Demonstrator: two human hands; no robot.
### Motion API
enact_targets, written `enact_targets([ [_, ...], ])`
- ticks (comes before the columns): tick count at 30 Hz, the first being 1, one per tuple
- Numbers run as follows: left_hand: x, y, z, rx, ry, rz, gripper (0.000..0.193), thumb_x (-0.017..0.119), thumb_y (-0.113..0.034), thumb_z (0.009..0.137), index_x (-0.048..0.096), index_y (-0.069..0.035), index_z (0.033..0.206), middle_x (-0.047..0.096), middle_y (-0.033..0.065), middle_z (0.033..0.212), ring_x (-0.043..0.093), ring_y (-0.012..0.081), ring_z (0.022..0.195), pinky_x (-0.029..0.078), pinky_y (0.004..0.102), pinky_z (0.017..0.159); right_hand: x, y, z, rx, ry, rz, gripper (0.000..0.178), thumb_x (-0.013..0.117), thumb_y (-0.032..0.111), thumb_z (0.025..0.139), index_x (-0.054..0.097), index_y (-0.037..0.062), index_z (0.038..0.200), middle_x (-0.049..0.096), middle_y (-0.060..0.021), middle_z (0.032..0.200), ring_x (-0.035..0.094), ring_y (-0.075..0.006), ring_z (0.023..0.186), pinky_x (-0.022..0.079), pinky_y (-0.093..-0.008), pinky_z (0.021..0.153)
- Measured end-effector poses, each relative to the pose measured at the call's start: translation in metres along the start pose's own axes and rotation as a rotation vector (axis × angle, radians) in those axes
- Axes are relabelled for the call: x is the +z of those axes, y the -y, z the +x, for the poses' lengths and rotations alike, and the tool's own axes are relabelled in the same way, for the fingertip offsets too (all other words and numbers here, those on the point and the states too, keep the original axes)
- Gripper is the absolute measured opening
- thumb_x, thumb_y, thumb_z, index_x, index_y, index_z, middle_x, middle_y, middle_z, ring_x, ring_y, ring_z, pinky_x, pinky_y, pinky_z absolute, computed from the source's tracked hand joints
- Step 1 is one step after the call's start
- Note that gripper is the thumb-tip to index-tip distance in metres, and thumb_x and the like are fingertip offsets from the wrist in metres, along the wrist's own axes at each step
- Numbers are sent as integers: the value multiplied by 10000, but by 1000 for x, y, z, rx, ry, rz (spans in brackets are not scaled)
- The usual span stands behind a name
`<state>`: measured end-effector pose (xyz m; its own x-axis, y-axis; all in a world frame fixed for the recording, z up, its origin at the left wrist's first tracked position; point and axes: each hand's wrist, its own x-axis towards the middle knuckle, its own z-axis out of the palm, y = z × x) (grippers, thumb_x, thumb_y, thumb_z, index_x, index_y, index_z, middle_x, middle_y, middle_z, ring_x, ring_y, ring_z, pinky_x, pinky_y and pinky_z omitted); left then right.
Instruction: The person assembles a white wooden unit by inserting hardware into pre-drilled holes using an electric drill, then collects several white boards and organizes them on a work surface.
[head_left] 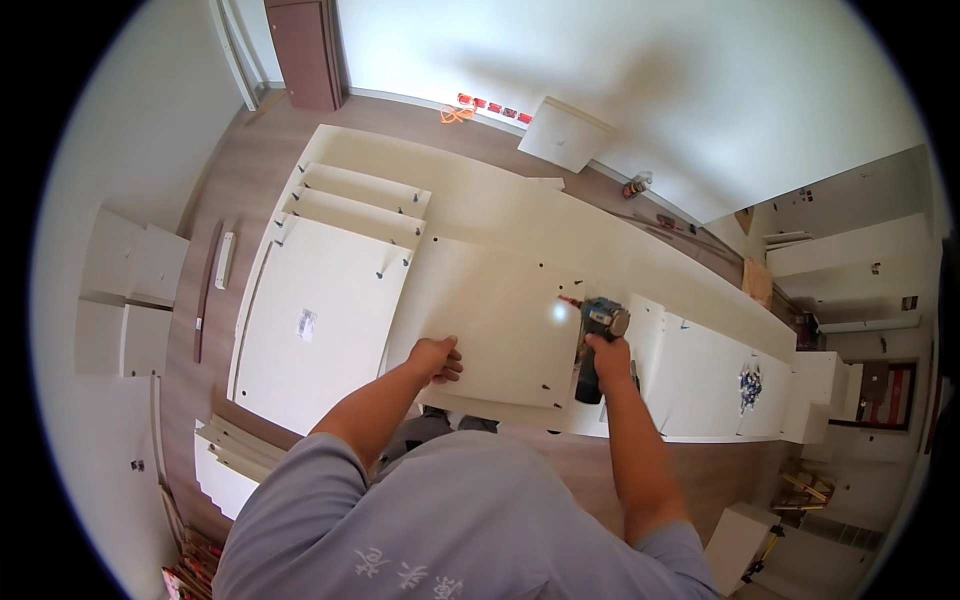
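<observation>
Fingers of my right hand [608,352] are wrapping tight around the grip of a blue cordless drill [598,335], its red-tipped bit pointing left onto a cream panel [490,310]. My left hand [436,358] is pressing flat, fingers loosely spread, on that panel's near edge. I'm seeing the panel lying across larger white boards [320,330] on the wooden floor [225,190], between both hands.

Bare panel [490,320] between left hand [437,358] and drill [597,335]: open passage. Upright dowels [381,270] along stacked boards [355,200] block the far left. Screw pile [749,386] lies well right, bare panel between it and the drill.
</observation>
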<state>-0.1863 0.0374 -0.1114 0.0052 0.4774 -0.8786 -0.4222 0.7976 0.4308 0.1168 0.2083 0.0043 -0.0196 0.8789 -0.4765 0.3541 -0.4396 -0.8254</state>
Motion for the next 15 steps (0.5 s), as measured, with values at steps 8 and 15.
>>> enact_targets([
  [8, 9, -4, 3, -12, -123, 132, 475, 541, -407, 1010, 706, 33, 942, 753, 166, 809, 728, 248, 627, 531, 365, 540, -23, 37, 75, -6, 135, -479, 331, 734, 188, 743, 714, -69, 951, 726, -191, 877, 702, -293, 790, 544, -408, 720],
  [15, 12, -4, 5, -13, -121, 129, 468, 546, -408, 1009, 702, 29, 954, 752, 166, 810, 727, 248, 628, 537, 361, 550, -4, 74, 78, -54, 211, -746, 387, 696, 217, 756, 706, -58, 1028, 722, -256, 954, 706, -389, 898, 549, -430, 830],
])
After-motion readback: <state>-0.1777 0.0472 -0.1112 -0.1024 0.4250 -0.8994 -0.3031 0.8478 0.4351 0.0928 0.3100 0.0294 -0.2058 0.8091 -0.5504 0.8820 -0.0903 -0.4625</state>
